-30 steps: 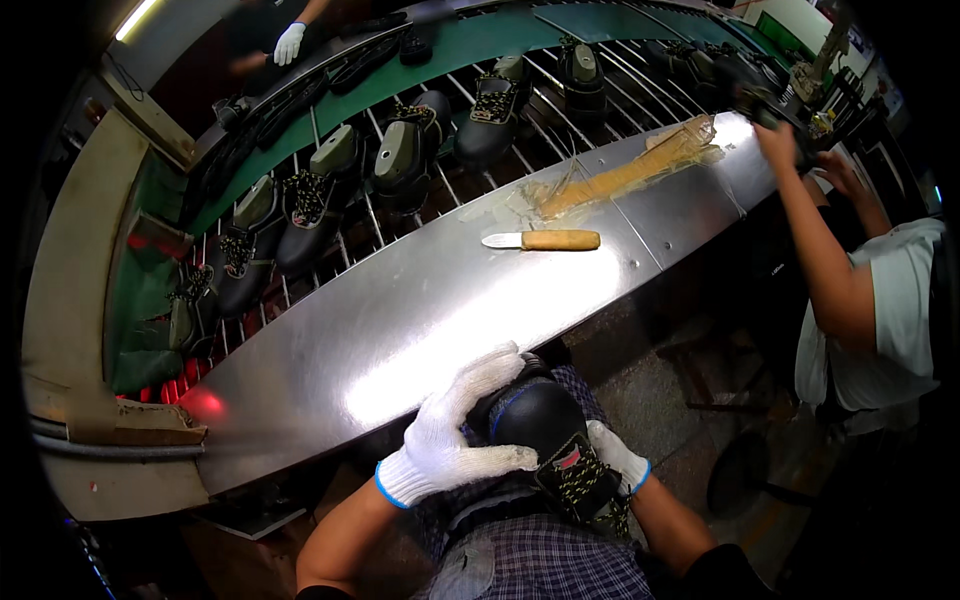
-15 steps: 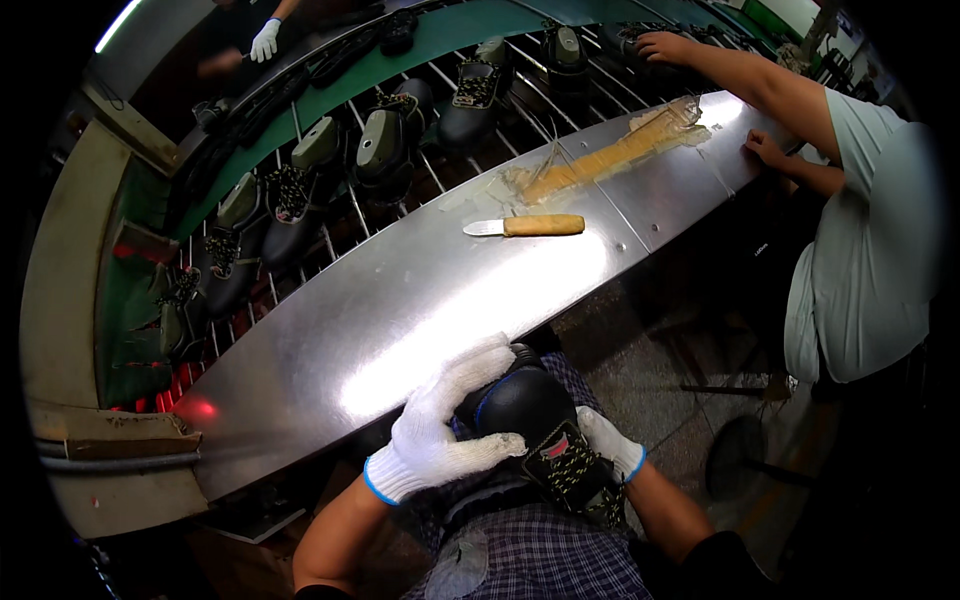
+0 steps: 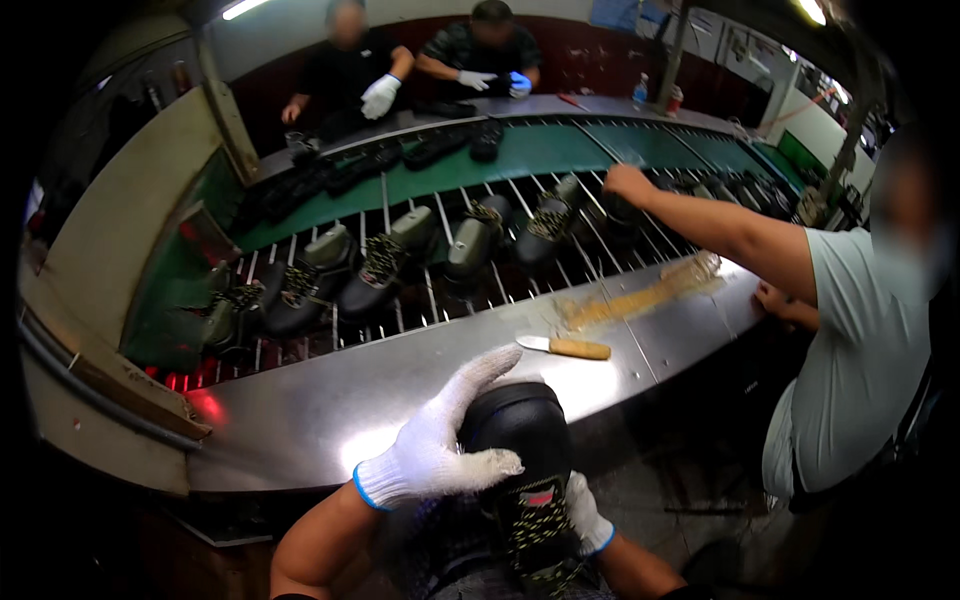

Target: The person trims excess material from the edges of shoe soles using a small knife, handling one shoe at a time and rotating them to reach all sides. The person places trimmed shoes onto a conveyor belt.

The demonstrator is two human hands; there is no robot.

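Black shoe [image 3: 517, 425], toe pointing away toward the metal bench [image 3: 290, 430], lies between the left hand [image 3: 432, 452], spread wide with thumb across it, and the right hand [image 3: 588, 516], whose half-hidden grip I cannot tell.

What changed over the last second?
View tilted up, bringing a second person opposite into frame. The right-side co-worker's hand moved left, over the rack. Unchanged: left hand and right hand on the black shoe; knife on the metal ledge.
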